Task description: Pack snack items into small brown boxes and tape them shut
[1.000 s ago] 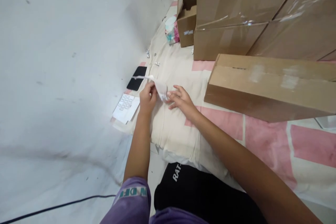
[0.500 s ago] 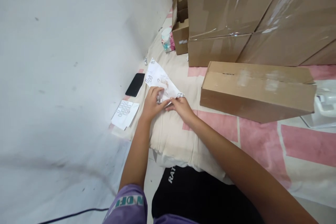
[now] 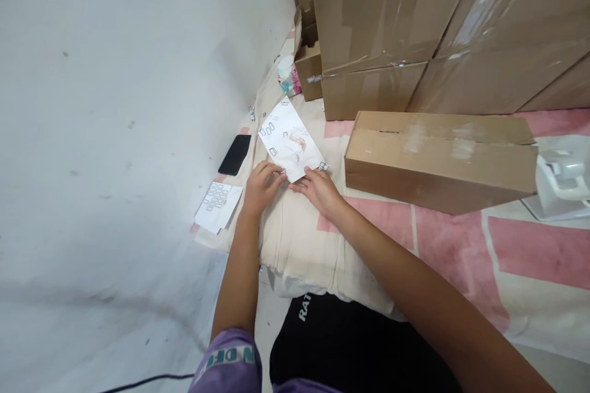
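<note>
A white sheet of paper (image 3: 288, 135) lies tilted over the bed's near left part, with a brownish picture and several small dark-outlined shapes on it. Small clip-like pieces show at its far corner and right corner. My right hand (image 3: 321, 191) grips the near right edge, thumb on top and fingers underneath. At the near left edge, my left hand (image 3: 262, 189) is closed in a pinch; a tiny pale thing shows at its fingertips, too small to name. To the left lie a black phone (image 3: 235, 155) and more white papers (image 3: 218, 209) with rows of small outlined shapes.
A long cardboard box (image 3: 437, 159) lies on the right, before a wall of plastic-wrapped cartons (image 3: 396, 18). An opened small carton (image 3: 308, 73) and a patterned tissue pack (image 3: 288, 75) stand at the back. A white appliance (image 3: 565, 178) is far right; a white wall (image 3: 115, 104) bounds the left.
My left hand has drawn back from over the sheet to its near left edge, uncovering more of the surface. The sheet now lies flatter and more open to view.
</note>
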The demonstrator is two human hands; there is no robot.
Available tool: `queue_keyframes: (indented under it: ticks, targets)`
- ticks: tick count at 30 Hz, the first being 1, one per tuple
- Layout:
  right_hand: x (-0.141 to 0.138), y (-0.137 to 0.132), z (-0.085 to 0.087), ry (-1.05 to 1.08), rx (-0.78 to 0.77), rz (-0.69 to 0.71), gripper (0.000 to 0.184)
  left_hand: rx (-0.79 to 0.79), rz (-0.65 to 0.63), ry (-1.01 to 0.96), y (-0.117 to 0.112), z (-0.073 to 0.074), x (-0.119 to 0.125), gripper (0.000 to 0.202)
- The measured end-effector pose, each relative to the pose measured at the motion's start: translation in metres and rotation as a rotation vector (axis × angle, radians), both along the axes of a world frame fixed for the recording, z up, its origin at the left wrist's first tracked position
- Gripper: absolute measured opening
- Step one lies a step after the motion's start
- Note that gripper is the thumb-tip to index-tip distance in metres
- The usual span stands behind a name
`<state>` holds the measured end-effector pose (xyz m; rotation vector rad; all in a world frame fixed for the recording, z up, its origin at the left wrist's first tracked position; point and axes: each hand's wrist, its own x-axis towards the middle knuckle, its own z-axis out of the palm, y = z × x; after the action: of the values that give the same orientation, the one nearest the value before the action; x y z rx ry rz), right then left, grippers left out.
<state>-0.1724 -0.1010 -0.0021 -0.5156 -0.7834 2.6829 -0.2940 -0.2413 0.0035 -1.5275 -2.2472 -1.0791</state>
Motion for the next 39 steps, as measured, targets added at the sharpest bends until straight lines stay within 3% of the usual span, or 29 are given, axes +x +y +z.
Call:
queue_keyframes:
  ticks: [7,11,19,22,33,36,39]
  targets:
    - [0.0,0.001,0.002,-0.023,-0.061,-0.01,0.007,-0.029,0.044,-0.141,-0.005,0.0,-0.003,0.038]
    - [0.0,0.001,0.001,-0.032,-0.047,-0.01,0.005,0.013,0.06,-0.28,-0.006,-0.002,0.0,0.03]
    - [0.006,-0.003,0.006,-0.009,0.169,0.049,0.02,0.064,-0.019,-0.277,0.005,-0.01,0.01,0.025]
    - [0.006,-0.004,0.007,-0.049,0.157,0.03,0.016,0.027,-0.063,-0.272,0.007,-0.012,0.011,0.024]
    - [0.004,-0.002,0.006,-0.064,0.081,0.018,0.012,0.016,-0.042,-0.347,0.001,-0.007,0.007,0.03]
    - [0.005,-0.002,0.005,-0.04,0.085,0.028,0.011,0.026,-0.098,-0.289,0.002,-0.004,0.008,0.045]
    - [0.005,-0.001,0.004,-0.012,0.089,0.039,0.01,0.038,-0.135,-0.094,0.006,0.001,0.012,0.028]
